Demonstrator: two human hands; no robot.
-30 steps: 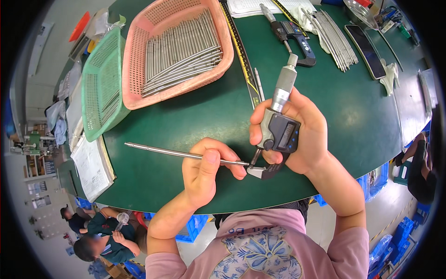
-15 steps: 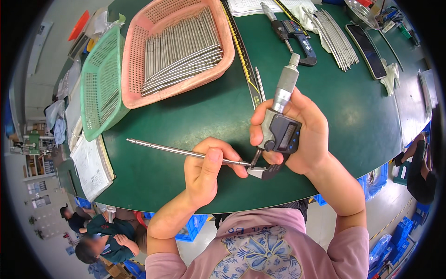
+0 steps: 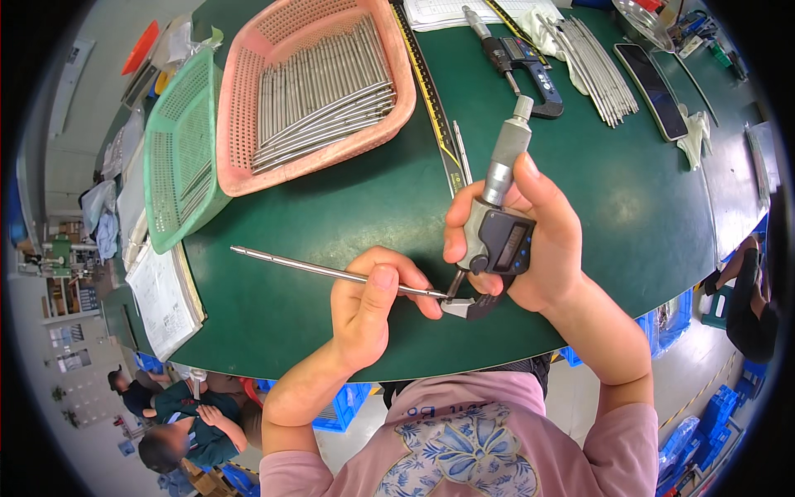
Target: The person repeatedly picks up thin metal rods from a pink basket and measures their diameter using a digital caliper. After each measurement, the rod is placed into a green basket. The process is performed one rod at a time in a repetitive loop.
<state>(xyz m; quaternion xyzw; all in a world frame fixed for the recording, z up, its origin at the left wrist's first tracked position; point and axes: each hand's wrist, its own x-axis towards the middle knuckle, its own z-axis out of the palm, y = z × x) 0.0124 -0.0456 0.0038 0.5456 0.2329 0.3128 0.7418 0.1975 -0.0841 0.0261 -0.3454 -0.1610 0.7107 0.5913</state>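
My left hand (image 3: 364,311) pinches a thin steel rod (image 3: 306,266) between thumb and fingers; its free end points to the far left. In my right hand (image 3: 551,240) is a digital micrometer (image 3: 499,236), its thimble pointing up and away and its small display facing me. The rod's right tip lies at the gap between the micrometer's spindle and anvil (image 3: 458,307). Whether both jaws touch it I cannot tell. My right thumb stands beside the frame, off the thimble, while the fingers wrap around the body.
A pink basket (image 3: 234,124) full of steel rods stands beside a green basket (image 3: 161,149) with a few rods. Farther back lie a second micrometer (image 3: 542,83), a black ruler (image 3: 431,99), a bundle of rods (image 3: 600,79) and a phone (image 3: 650,91). Papers (image 3: 166,298) lie at left.
My right thumb has lifted and straightened beside the micrometer. The rod's free end has shifted slightly right; the tip is still at the jaws.
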